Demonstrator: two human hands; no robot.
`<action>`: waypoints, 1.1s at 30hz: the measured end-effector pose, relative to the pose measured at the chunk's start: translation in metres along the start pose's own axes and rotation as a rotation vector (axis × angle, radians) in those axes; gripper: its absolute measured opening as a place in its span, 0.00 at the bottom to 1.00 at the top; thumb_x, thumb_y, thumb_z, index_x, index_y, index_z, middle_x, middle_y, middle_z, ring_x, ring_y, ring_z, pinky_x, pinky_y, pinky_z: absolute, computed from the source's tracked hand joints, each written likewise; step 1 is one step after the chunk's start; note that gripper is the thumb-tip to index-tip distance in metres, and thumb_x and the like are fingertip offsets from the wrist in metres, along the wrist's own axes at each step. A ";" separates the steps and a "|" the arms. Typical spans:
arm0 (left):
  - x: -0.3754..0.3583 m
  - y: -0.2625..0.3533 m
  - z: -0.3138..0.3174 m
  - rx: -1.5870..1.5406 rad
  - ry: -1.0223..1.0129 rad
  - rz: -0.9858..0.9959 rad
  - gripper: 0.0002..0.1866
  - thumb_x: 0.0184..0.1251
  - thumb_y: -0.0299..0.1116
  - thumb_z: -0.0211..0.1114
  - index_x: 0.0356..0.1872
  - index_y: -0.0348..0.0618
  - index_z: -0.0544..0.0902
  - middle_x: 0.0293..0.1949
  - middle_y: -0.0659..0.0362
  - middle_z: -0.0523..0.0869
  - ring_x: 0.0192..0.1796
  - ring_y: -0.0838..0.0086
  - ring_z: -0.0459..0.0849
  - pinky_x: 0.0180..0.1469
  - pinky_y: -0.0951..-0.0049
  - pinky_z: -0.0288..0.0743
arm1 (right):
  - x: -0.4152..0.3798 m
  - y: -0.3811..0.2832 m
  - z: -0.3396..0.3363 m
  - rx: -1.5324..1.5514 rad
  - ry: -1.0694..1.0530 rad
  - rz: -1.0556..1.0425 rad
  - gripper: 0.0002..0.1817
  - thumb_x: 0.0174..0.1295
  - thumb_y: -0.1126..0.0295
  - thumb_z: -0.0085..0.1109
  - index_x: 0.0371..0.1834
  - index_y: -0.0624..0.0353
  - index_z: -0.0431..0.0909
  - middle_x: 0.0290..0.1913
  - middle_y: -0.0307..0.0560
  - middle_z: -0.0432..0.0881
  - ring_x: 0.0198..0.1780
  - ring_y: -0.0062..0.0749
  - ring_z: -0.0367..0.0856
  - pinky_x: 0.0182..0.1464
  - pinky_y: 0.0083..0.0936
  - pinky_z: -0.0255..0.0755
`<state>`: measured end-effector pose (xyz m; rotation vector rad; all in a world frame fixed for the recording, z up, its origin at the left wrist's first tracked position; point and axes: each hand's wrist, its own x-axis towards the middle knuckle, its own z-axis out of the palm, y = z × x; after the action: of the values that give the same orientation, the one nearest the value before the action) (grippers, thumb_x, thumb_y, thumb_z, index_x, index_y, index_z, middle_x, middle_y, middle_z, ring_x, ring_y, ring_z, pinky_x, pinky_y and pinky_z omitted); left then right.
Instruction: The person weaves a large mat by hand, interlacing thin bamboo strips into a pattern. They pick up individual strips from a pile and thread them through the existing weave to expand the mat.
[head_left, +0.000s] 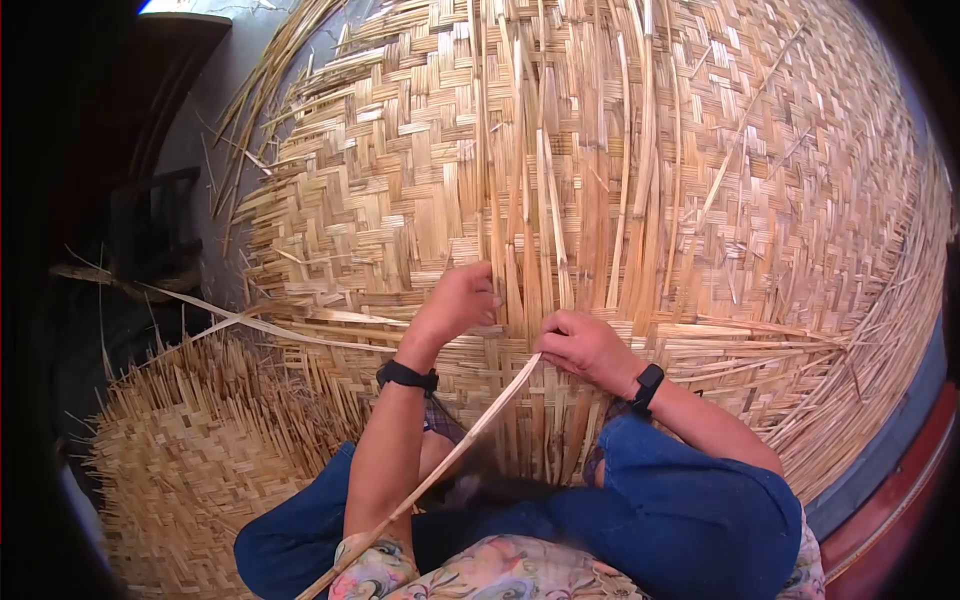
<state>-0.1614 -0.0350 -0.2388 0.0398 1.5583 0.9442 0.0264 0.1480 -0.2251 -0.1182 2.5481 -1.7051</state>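
Note:
My right hand [587,350] pinches the end of a long pale reed strip [470,437] between thumb and fingers. That strip slants down to the left, across my left forearm and toward my lap. Just left of the raised upright reed strips [545,200], my left hand [460,303] hovers close to the mat with its fingers loosely bent and apart; I see nothing in its grasp. Both hands are over the near part of a large woven reed mat [400,215]. Lengthwise strips lie loose on top of the weave, their near ends around my hands.
A smaller woven piece [190,480] with ragged edges lies at the lower left. Crossed loose strips [240,318] stick out left of the mat. Long unwoven ends [850,400] fringe its right side. A dark piece of furniture [150,90] stands at the upper left.

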 end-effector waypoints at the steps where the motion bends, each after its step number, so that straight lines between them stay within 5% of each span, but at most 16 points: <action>1: 0.002 -0.002 0.001 0.034 0.031 -0.004 0.08 0.66 0.19 0.64 0.44 0.34 0.76 0.35 0.54 0.87 0.38 0.75 0.87 0.41 0.70 0.83 | 0.000 -0.002 0.001 -0.029 0.008 -0.008 0.06 0.61 0.70 0.68 0.38 0.52 0.79 0.37 0.44 0.76 0.41 0.42 0.80 0.41 0.36 0.75; 8: -0.026 -0.008 0.039 0.449 0.461 0.343 0.14 0.56 0.15 0.68 0.42 0.36 0.77 0.32 0.58 0.84 0.35 0.74 0.86 0.39 0.69 0.81 | -0.001 0.010 0.012 0.159 0.161 0.243 0.08 0.65 0.68 0.64 0.35 0.58 0.76 0.32 0.49 0.74 0.33 0.48 0.78 0.37 0.37 0.74; 9: -0.031 0.003 0.051 0.279 0.456 0.391 0.14 0.56 0.15 0.69 0.42 0.36 0.77 0.32 0.56 0.84 0.34 0.74 0.84 0.39 0.69 0.79 | -0.001 0.012 0.012 0.167 0.173 0.277 0.08 0.65 0.68 0.64 0.35 0.59 0.76 0.31 0.50 0.74 0.32 0.49 0.77 0.36 0.37 0.74; 12: -0.024 -0.001 0.052 0.349 0.494 0.223 0.14 0.60 0.15 0.67 0.46 0.36 0.80 0.33 0.60 0.84 0.37 0.77 0.83 0.41 0.72 0.78 | -0.001 0.012 0.012 0.211 0.215 0.358 0.10 0.66 0.66 0.63 0.35 0.60 0.74 0.28 0.49 0.74 0.31 0.47 0.78 0.36 0.35 0.73; 17: -0.022 -0.001 0.036 -0.246 0.212 0.141 0.20 0.64 0.16 0.65 0.57 0.38 0.82 0.42 0.66 0.84 0.47 0.77 0.84 0.51 0.75 0.77 | 0.010 -0.001 0.013 0.362 0.269 0.603 0.08 0.66 0.66 0.64 0.39 0.58 0.77 0.31 0.48 0.77 0.35 0.47 0.81 0.38 0.37 0.76; 20: -0.026 -0.005 0.033 -0.382 0.120 0.187 0.18 0.66 0.17 0.64 0.56 0.38 0.84 0.45 0.65 0.85 0.48 0.77 0.84 0.56 0.74 0.77 | 0.016 0.007 0.022 -0.036 0.202 0.260 0.06 0.66 0.67 0.64 0.43 0.53 0.81 0.36 0.46 0.81 0.39 0.47 0.84 0.41 0.40 0.78; 21: -0.030 -0.008 0.036 -0.399 0.099 0.221 0.16 0.66 0.18 0.64 0.54 0.38 0.85 0.46 0.64 0.85 0.48 0.77 0.84 0.57 0.73 0.77 | 0.016 0.007 0.023 -0.051 0.170 0.287 0.07 0.67 0.67 0.64 0.45 0.51 0.82 0.38 0.46 0.82 0.40 0.48 0.84 0.41 0.41 0.78; 24: -0.050 0.016 0.063 -0.724 0.416 0.365 0.10 0.67 0.18 0.66 0.48 0.37 0.87 0.44 0.63 0.86 0.46 0.79 0.84 0.56 0.75 0.78 | 0.016 0.009 0.025 -0.078 0.117 0.336 0.08 0.67 0.66 0.63 0.48 0.49 0.83 0.41 0.45 0.83 0.43 0.48 0.84 0.44 0.41 0.78; 27: -0.045 -0.051 0.063 -0.517 0.941 0.402 0.07 0.67 0.19 0.69 0.44 0.37 0.88 0.42 0.63 0.86 0.44 0.79 0.84 0.53 0.77 0.79 | 0.014 0.009 0.029 0.060 0.155 0.413 0.10 0.69 0.68 0.62 0.52 0.50 0.84 0.42 0.46 0.84 0.45 0.46 0.85 0.47 0.38 0.78; 29: -0.049 -0.067 0.067 -0.364 0.948 0.424 0.08 0.67 0.20 0.70 0.45 0.37 0.88 0.42 0.63 0.87 0.43 0.80 0.84 0.50 0.79 0.79 | 0.015 0.008 0.023 0.307 0.137 0.555 0.12 0.70 0.70 0.60 0.54 0.53 0.83 0.45 0.49 0.85 0.47 0.44 0.86 0.50 0.36 0.79; 33: -0.070 -0.075 0.072 -0.286 1.060 0.322 0.10 0.63 0.20 0.71 0.45 0.41 0.88 0.34 0.64 0.82 0.37 0.78 0.81 0.45 0.75 0.78 | -0.001 0.008 0.013 0.251 0.355 0.354 0.14 0.70 0.76 0.55 0.56 0.63 0.80 0.50 0.54 0.84 0.48 0.41 0.85 0.55 0.31 0.77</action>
<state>-0.0476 -0.0831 -0.2187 -0.5003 2.3934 1.5749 0.0287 0.1392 -0.2377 0.6624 2.3429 -2.0121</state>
